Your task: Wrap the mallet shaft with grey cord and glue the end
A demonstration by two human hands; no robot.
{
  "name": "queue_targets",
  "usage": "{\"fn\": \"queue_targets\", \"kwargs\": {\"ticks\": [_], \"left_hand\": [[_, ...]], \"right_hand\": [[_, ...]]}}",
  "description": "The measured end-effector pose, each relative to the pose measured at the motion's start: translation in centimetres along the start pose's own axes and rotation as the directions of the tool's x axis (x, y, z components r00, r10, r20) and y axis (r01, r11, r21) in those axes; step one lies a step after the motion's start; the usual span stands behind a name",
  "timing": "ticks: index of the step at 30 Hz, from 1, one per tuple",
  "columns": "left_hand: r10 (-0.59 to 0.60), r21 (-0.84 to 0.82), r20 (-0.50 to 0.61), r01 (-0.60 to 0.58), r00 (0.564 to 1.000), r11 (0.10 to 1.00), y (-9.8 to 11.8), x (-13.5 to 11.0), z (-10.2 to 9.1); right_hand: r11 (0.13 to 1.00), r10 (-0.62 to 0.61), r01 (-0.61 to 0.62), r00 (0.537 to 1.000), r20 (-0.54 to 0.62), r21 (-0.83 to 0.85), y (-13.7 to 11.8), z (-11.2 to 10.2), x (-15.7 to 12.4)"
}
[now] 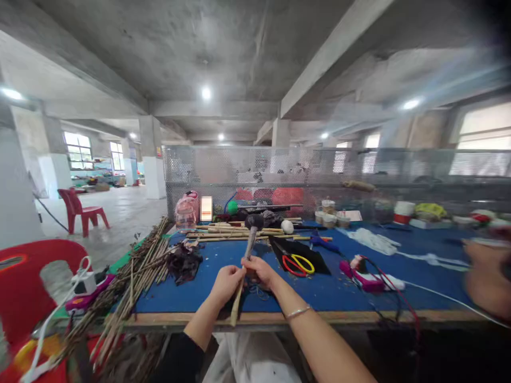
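Observation:
Both of my hands hold one stick [238,300] over the front part of the blue table. The stick tilts away from me, its bare tan end near the table edge. Its upper part looks wrapped in something greyish, and a dark round knob [254,221] tops the far end. My left hand [227,283] pinches the stick at about its middle. Just above it, my right hand [258,270] closes round the greyish part. Scissors with red and yellow handles [298,264] lie on a black sheet [319,255] to the right. Thin pale strands [258,291] rest beneath my hands.
Dry twigs [138,271] heap along the left side, beside crumpled dark material [184,261]. More sticks [235,232] lie at the back with a white ball [287,227]. A blue glue gun [324,242] and a purple-and-white power strip [369,277] are on the right. Metal mesh [339,165] stands behind.

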State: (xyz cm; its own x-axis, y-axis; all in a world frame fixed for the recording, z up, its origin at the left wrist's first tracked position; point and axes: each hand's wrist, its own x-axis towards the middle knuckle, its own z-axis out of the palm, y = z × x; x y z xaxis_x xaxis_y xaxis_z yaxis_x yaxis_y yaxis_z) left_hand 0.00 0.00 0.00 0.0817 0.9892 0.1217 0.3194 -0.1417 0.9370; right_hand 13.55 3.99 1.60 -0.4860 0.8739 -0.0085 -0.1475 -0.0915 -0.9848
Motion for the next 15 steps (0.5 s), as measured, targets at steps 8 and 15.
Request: {"fn": "queue_targets", "kwargs": {"ticks": [8,15], "left_hand": [[-0.015,-0.096,-0.096,0.005,0.995,0.995,0.16,-0.44,0.26],[0.066,-0.056,-0.127,-0.074,0.99,0.996,0.19,-0.94,0.02]], "right_hand": [[1.0,0.011,-0.011,0.999,0.042,-0.008,0.67,0.11,0.33],[1.0,-0.009,0.009,1.0,0.01,0.015,0.91,0.09,0.29]]}}
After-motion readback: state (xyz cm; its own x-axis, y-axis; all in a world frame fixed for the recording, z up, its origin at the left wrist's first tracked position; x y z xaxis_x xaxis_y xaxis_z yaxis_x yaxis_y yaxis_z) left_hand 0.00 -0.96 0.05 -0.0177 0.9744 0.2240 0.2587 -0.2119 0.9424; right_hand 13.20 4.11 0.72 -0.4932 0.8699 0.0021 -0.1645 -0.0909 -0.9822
